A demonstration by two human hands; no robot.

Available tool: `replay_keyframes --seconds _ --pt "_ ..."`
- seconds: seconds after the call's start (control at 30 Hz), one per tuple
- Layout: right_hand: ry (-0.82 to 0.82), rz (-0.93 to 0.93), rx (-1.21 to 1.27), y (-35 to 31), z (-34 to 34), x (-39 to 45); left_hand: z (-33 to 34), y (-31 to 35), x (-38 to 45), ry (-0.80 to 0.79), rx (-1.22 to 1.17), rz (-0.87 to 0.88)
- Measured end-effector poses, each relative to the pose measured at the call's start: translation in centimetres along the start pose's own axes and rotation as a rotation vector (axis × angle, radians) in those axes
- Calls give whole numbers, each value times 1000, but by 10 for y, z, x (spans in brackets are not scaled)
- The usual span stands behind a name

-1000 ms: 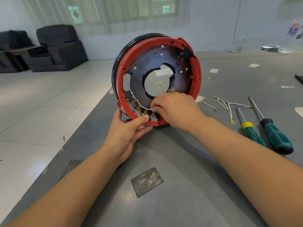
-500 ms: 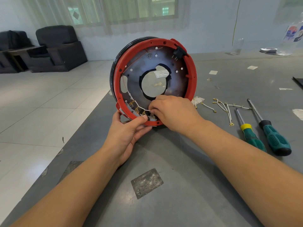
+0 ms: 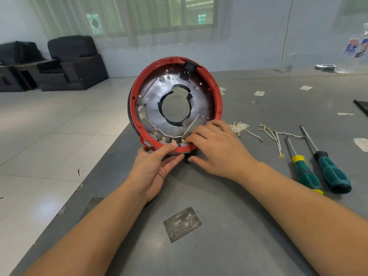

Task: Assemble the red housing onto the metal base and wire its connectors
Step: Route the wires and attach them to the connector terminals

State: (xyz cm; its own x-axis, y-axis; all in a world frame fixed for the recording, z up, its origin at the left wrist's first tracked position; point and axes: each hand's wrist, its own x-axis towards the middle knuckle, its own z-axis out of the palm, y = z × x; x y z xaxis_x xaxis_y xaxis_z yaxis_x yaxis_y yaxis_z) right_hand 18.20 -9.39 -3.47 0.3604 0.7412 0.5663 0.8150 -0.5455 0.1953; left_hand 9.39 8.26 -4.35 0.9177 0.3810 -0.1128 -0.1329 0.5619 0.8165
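Note:
The red housing [image 3: 216,92] stands on edge on the grey table, ring-shaped, with the metal base [image 3: 153,96] seated inside it and a round hole in the middle. A black switch block [image 3: 189,66] sits at its top. Several brass connectors [image 3: 168,138] with white wires line the bottom inside rim. My left hand [image 3: 157,168] grips the bottom rim, thumb on the inside edge. My right hand [image 3: 215,146] rests at the lower right rim, its fingertips at the rightmost connector, where a white wire [image 3: 191,126] rises.
Loose white wires with brass terminals [image 3: 272,136] lie right of the housing. Two green-handled screwdrivers [image 3: 304,172] [image 3: 330,172] lie further right. A clear bottle [image 3: 356,50] stands at the far right. The table's left edge [image 3: 95,176] drops to tiled floor.
The housing has turned to face me more squarely, the switch block now at the top. My right hand slid from the middle connectors to the lower right rim.

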Motion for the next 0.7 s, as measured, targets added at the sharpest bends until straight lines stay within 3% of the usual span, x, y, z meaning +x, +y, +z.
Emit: replay_keyframes --seconds 0.3,0.57,0.7 --pt "111 0 -12 1 10 5 -2 -1 1 -61 90 -31" --pt "65 26 47 4 9 5 -2 -2 1 -78 126 -12" --pt "52 32 96 6 9 4 -6 0 2 -89 296 72"
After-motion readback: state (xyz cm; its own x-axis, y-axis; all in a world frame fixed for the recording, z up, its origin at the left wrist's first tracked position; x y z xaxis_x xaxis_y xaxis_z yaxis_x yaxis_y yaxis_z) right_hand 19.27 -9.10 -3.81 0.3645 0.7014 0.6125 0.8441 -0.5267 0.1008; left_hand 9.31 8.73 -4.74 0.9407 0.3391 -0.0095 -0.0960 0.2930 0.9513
